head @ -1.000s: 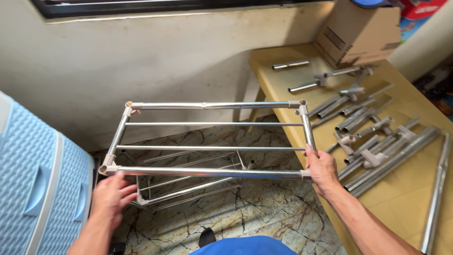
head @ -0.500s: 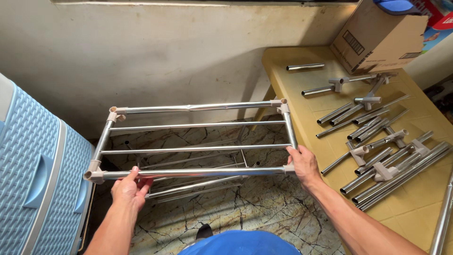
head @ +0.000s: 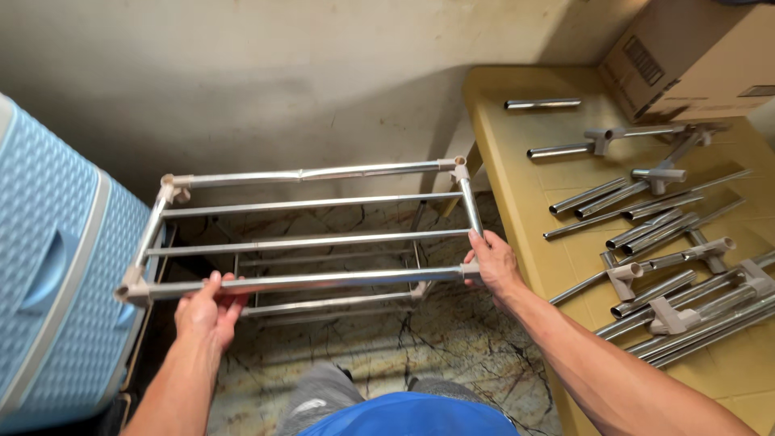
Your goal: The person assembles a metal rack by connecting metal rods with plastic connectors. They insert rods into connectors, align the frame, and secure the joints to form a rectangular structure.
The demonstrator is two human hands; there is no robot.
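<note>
My left hand (head: 211,305) grips the near tube of the metal rack frame (head: 311,230) from below, fingers curled around it, thumb on the near side. My right hand (head: 494,262) holds the near right corner, fingers closed around the joint. Both forearms reach forward. The frame hangs level above the marble floor (head: 387,355) — between the blue plastic cabinet (head: 56,258) on the left and the yellow table (head: 525,194) with loose tubes (head: 646,218) on the right.

Glossy metal rack frame (head: 311,234) with matt plastic corner joints (head: 134,291); loose shiny tubes (head: 646,214) on smooth yellow table (head: 517,153).
</note>
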